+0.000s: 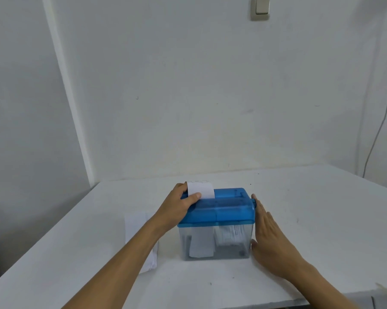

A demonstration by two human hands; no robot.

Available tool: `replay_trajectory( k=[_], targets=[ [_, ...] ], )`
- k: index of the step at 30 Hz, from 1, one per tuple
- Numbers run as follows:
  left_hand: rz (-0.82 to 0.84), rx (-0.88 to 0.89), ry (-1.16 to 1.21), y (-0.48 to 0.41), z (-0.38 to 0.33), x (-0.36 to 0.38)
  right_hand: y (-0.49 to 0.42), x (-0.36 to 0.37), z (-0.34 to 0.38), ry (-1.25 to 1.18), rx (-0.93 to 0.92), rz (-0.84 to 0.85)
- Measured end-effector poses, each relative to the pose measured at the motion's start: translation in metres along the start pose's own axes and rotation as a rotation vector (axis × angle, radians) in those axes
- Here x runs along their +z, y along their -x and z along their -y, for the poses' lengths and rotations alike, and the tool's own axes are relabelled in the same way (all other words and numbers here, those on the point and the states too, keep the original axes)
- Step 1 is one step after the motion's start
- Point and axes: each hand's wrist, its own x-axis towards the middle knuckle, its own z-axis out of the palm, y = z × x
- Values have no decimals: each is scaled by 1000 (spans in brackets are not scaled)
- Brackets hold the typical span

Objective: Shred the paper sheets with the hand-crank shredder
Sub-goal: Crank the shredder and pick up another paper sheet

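Observation:
The hand-crank shredder (228, 208) has a blue lid over a clear bin and stands on the white table (299, 197). A small white paper sheet (201, 189) sticks up from the slot at the lid's left end. My left hand (179, 208) pinches that sheet, thumb in front and fingers behind, while resting on the lid. My right hand (270, 237) lies flat with straight fingers against the shredder's right side, fingertips by the blue crank hub (254, 202). Paper pieces (202, 243) hang inside the bin.
A stack of white paper sheets (136, 224) lies on the table left of the shredder, partly under my left forearm. The table's left edge runs diagonally toward the wall corner. A thin cable (375, 134) hangs down the wall at far right.

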Motion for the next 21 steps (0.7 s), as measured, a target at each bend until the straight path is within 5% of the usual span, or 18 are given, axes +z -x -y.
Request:
replay_trajectory(
  k=[9, 21],
  targets=[
    [2, 8, -8, 3, -1, 1, 11, -1, 19, -40, 59, -100],
    [68, 19, -70, 7, -11, -4, 19, -70, 47, 388, 190, 60]
  ],
)
